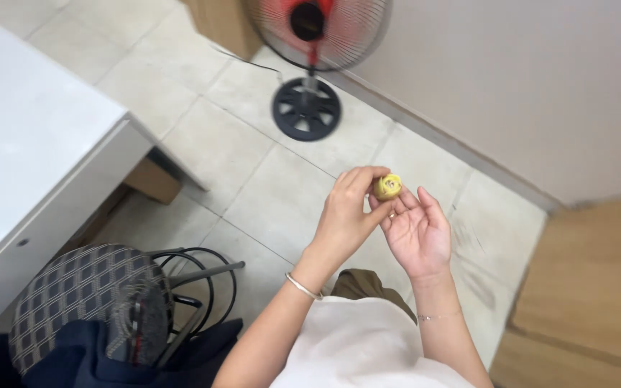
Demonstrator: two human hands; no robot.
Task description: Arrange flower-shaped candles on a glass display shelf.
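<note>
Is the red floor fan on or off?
On: the red floor fan has blades smeared into a blur behind its grille, while its base looks sharp.

Both arms reach forward from the bottom of the view, bent at the elbows, and the two hands meet in front of the body. The left hand (343, 215) is curled, with its back facing up. Its thumb and first finger pinch a small round yellow thing (388, 186) at their tips. The right hand (418, 230) sits just to the right of the yellow thing and a bit below it. Its palm faces up and left, and its fingers are loose and spread, touching the yellow thing from below. A thin bangle sits on the left wrist. A fine chain sits on the right wrist.
</note>
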